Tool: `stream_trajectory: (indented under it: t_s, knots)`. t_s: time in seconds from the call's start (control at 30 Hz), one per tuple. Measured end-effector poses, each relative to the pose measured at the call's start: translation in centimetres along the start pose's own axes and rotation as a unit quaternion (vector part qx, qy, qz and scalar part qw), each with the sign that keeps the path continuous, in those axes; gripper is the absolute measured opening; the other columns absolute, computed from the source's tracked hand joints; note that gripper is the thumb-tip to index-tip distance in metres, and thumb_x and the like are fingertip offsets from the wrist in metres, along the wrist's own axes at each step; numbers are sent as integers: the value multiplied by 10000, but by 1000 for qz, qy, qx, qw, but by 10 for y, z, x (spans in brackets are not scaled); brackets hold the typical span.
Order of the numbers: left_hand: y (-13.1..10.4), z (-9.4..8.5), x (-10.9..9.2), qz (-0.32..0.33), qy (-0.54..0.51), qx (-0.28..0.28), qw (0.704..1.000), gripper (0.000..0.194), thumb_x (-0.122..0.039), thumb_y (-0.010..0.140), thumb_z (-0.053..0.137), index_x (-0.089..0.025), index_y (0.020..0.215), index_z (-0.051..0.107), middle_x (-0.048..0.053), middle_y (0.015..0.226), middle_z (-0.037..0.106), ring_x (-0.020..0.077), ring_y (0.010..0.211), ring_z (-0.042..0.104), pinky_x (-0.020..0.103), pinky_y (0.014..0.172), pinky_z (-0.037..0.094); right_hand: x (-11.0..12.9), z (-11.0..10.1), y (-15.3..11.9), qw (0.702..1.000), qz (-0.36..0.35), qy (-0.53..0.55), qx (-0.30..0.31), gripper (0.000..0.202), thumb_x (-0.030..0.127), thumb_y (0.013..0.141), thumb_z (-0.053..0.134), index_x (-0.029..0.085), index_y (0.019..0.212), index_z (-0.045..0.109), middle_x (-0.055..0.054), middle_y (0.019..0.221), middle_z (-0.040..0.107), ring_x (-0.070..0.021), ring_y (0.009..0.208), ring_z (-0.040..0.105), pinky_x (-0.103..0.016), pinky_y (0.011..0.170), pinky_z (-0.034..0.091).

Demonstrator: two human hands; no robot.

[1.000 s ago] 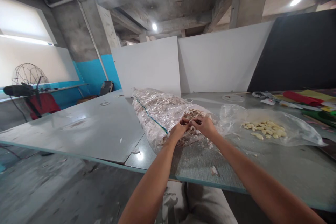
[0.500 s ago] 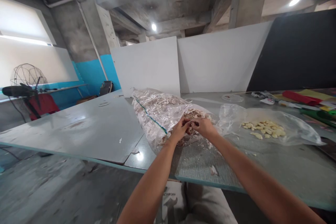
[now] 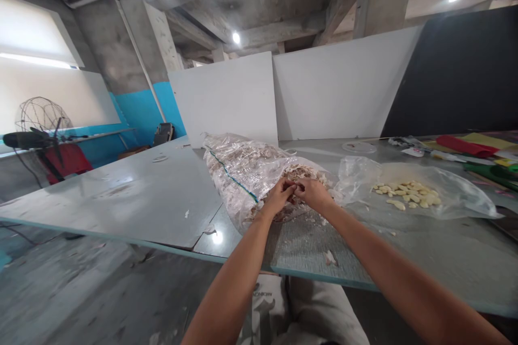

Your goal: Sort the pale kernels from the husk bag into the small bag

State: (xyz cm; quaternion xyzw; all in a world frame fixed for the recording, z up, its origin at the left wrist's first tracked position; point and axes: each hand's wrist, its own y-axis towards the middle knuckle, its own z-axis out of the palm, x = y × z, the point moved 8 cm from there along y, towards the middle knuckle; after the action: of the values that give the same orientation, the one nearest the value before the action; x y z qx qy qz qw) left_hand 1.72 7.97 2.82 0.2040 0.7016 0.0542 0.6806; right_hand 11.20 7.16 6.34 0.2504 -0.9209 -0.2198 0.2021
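Note:
My left hand (image 3: 279, 195) and my right hand (image 3: 311, 192) meet fingertip to fingertip, both closed in a pinch. Whatever they hold is small and hidden by the fingers. Beneath and around them lies a heap of dry, papery garlic skins (image 3: 301, 172) at the mouth of a big clear plastic bag (image 3: 243, 164). More skins fill this bag, which has a blue-green strip along it. To the right, pale peeled garlic cloves (image 3: 413, 192) rest on a second clear plastic bag (image 3: 461, 194) spread on the table.
Loose skin scraps (image 3: 331, 258) dot the grey table (image 3: 154, 199). A clear round lid (image 3: 359, 147) lies toward the back. Red cloth (image 3: 465, 145) and other clutter occupy the far right. White panels (image 3: 226, 97) stand behind the table; a fan (image 3: 42, 129) is at left.
My hands stay pinched together at nearly the same spot over the skins, with only slight finger movement. The view has shifted a little; the bags and cloves look unmoved.

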Motion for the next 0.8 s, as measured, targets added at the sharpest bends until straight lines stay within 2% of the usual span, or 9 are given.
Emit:
stream_trajectory:
  t_s: [0.1, 0.27, 0.37, 0.47, 0.63, 0.73, 0.8]
  knots:
    - [-2, 5, -3, 2, -25, 27, 999, 296, -406, 721, 586, -146, 829, 493, -26, 651, 494, 70, 516, 472, 227, 484, 481, -1, 1, 0, 1000, 3, 1, 0, 175, 211, 750, 449, 166, 715, 614, -49, 721, 617, -137, 657, 521, -224, 581, 306]
    - [-3, 8, -7, -12, -46, 33, 998, 288, -401, 703, 602, -161, 792, 470, -61, 584, 428, 50, 458, 397, 233, 483, 474, -4, -1, 2, 1000, -18, 5, -20, 186, 194, 747, 427, 165, 739, 610, -57, 772, 618, -145, 699, 520, -224, 606, 319]
    - [-3, 6, -9, -17, -72, 19, 997, 279, -401, 707, 591, -173, 811, 468, -68, 562, 418, 54, 450, 380, 246, 499, 478, -4, -10, 1, 998, -30, 44, -42, 192, 192, 752, 417, 167, 733, 606, -48, 756, 621, -142, 703, 520, -219, 618, 331]
    - [-3, 3, -8, -32, -83, 2, 996, 271, -400, 723, 567, -181, 860, 485, -58, 575, 445, 67, 472, 407, 245, 510, 473, -7, -18, -1, 994, -9, 89, -57, 190, 201, 754, 422, 171, 716, 606, -28, 692, 614, -128, 631, 507, -216, 580, 323]
    - [-2, -1, -6, -30, -86, -19, 996, 235, -382, 733, 546, -191, 864, 509, -51, 593, 461, 71, 467, 416, 223, 477, 436, -12, -15, -3, 994, 19, 99, -50, 304, 316, 829, 388, 164, 667, 595, -35, 618, 586, -128, 561, 488, -227, 525, 299]
    - [0, -2, -3, -37, -83, -30, 995, 236, -386, 735, 542, -202, 883, 526, -45, 617, 493, 72, 464, 429, 217, 468, 415, -13, -18, -3, 988, 21, 125, -93, 237, 280, 809, 431, 165, 886, 624, -56, 783, 630, -144, 671, 537, -229, 597, 353]
    - [0, -5, -1, -37, -75, -39, 996, 240, -393, 737, 544, -206, 887, 539, -34, 655, 532, 78, 493, 465, 213, 481, 412, -12, -18, -3, 983, 19, 152, -102, 263, 251, 783, 464, 181, 986, 616, -56, 857, 637, -148, 719, 554, -235, 638, 380]
